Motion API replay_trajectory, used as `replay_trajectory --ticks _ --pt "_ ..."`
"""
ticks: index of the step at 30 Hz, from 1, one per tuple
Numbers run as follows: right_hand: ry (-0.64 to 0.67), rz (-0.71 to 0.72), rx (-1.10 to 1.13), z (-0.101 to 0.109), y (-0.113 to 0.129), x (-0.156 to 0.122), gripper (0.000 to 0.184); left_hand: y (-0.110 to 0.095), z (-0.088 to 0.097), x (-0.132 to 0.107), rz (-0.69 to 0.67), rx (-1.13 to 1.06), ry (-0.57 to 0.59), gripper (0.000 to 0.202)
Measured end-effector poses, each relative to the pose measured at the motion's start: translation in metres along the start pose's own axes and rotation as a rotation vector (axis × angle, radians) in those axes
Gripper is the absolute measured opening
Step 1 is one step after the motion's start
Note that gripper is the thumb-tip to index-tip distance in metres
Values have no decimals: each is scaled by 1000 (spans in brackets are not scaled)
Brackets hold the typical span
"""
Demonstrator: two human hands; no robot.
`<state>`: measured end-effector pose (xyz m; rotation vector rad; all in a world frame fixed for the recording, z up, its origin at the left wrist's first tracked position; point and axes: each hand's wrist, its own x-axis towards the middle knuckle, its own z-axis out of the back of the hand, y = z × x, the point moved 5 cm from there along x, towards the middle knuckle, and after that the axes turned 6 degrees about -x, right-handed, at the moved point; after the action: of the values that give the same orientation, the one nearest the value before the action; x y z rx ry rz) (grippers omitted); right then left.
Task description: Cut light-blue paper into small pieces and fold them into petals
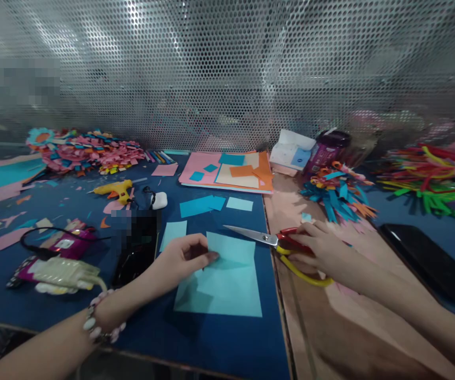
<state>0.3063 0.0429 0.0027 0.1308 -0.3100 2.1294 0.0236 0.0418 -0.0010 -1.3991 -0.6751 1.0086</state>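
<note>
A light blue sheet of paper [227, 290] with a crease across its upper part lies in front of me on the blue table. My left hand [190, 254] is at its left edge, fingers curled and thumb against the paper near the crease. My right hand [316, 248] grips scissors [269, 238] by their red and yellow handles. The blades point left, slightly parted, over the sheet's top right corner. Left of the sheet, partly behind my left hand, lies a smaller light blue piece [175, 232]. Blue strips [199, 206] and a pale piece [240, 204] lie beyond.
Stacked coloured paper [196, 166] lies at the back, near a tissue pack [293, 150]. A yellow glue gun [119, 191], a black device [136, 248] and paper scraps are at left. A dark phone [425, 258] and fringed paper [334, 192] are at right. Perforated metal [227, 68] stands behind.
</note>
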Motion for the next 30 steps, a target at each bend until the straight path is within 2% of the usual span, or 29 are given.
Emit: replay_trajectory --ticks 3,7,10,17,21,23,26,28,30 --pt "27 -52 34 -5 4 2 22 0 2 2 24 -68 -23 23" --pt "-4 -122 68 0 11 0 26 -3 1 1 43 -140 -23 23" --pt "43 -181 58 0 17 -3 28 -4 1 1 43 -133 -22 23" --pt "71 -110 -149 0 18 1 29 -3 4 1 33 -119 -45 22" --pt "71 -150 -203 7 14 7 29 -6 3 0 24 -149 -51 20" --pt "49 -156 -149 14 14 9 31 -8 3 0 19 -161 -58 20" --pt "30 -282 72 25 8 8 37 -8 5 -1 16 -188 -66 19" --pt "63 -361 211 32 4 7 41 -6 6 -2 13 -216 -67 20" --pt "114 -351 299 38 10 8 39 -5 4 -3 25 -260 -20 19"
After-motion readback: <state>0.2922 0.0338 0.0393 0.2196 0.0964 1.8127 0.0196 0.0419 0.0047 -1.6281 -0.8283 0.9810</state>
